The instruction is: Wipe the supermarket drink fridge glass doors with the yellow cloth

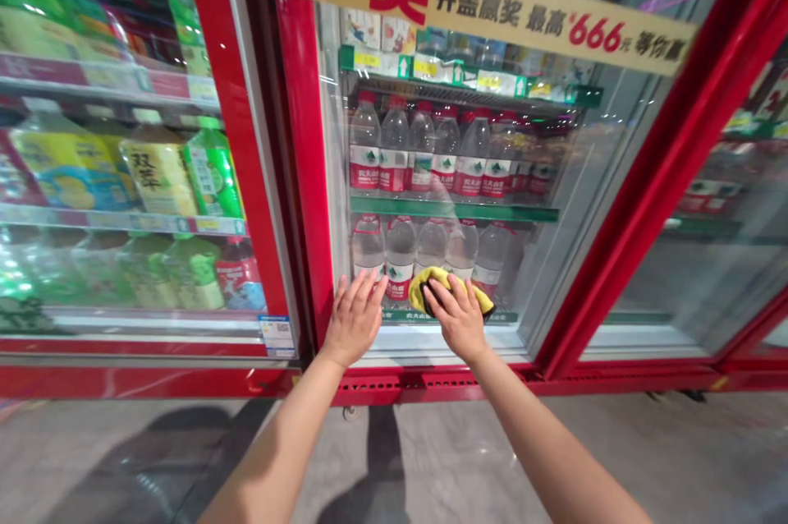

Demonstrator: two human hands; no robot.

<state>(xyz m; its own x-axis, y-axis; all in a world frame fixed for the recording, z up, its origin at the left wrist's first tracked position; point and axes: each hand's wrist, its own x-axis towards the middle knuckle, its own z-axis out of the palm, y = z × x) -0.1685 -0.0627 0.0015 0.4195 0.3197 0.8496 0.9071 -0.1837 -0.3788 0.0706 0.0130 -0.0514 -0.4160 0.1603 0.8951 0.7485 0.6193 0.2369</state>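
Observation:
My left hand (355, 317) rests flat against the lower part of a glass fridge door (547, 261), holding nothing, with its fingers spread. Just to its right, my right hand (454, 314) presses a folded yellow and black cloth (451, 284) onto the same pane. The cloth sticks out around my fingers, and its underside shows black. Behind the glass stand two shelves of plastic water bottles with red labels (394, 150). The lower row sits directly behind my hands, partly hidden by them.
Red frames (301, 138) divide the fridge doors. Bottled drinks fill the shelves behind the door to the left (153, 171). A yellow banner with Chinese text (480, 2) crosses the door's top. A polished grey floor (468, 450) lies below the red base.

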